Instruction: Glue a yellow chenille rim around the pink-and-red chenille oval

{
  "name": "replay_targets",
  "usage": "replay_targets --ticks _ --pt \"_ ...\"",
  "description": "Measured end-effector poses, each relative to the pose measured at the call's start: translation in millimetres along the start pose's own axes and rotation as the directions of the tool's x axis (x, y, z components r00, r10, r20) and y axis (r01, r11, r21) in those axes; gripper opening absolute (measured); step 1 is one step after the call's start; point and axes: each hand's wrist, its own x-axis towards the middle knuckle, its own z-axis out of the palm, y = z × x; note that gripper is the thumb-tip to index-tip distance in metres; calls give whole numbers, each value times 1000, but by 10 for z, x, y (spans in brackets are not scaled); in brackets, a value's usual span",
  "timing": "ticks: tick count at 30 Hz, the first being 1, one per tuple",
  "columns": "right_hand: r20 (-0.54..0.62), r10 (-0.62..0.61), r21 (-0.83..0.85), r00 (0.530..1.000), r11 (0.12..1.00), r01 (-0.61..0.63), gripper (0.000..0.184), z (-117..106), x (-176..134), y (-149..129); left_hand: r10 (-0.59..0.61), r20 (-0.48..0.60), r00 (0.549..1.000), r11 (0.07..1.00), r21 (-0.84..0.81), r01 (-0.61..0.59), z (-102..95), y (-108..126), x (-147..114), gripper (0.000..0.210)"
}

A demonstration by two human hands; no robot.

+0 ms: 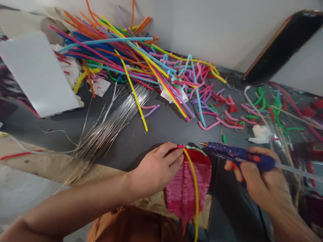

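My left hand is closed at the top edge of a pink and red heart-like piece made of pipe cleaners. Its fingertips press the upper end of a yellow pipe cleaner there, and the rest of that strip curves down over the piece. A light green strip runs along the piece's top right edge. My right hand grips a dark blue hot glue gun. The gun's metal tip points left, apart from the piece and just beyond its top right edge. A translucent glue stick sticks out of its back.
Many coloured pipe cleaners heap along the wall, with short cut bits to the right. A bundle of thin metal wires lies left of centre. A white box-like thing stands at left; a dark phone-like object leans at right.
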Motion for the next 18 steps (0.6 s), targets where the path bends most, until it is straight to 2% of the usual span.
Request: replay_targets --ticks 5,8,11,14,18 --pt "17 21 126 1000 992 -23 28 -75 -14 34 49 -56 997 997 67 -45 40 -14 0 30" --pt "65 56 184 996 981 -67 32 -104 3 113 90 -91 992 993 78 -83 34 -41 27 27" --pt "100 62 125 993 989 -74 28 -164 27 162 101 -169 980 995 39 -96 6 -65 51 25" --pt "84 50 31 995 998 -53 33 -240 35 161 5 -226 974 995 -101 -28 -30 -75 54 23" --pt "11 52 31 999 998 -52 36 -311 37 174 -160 -152 975 968 -219 124 -98 -75 78 22"
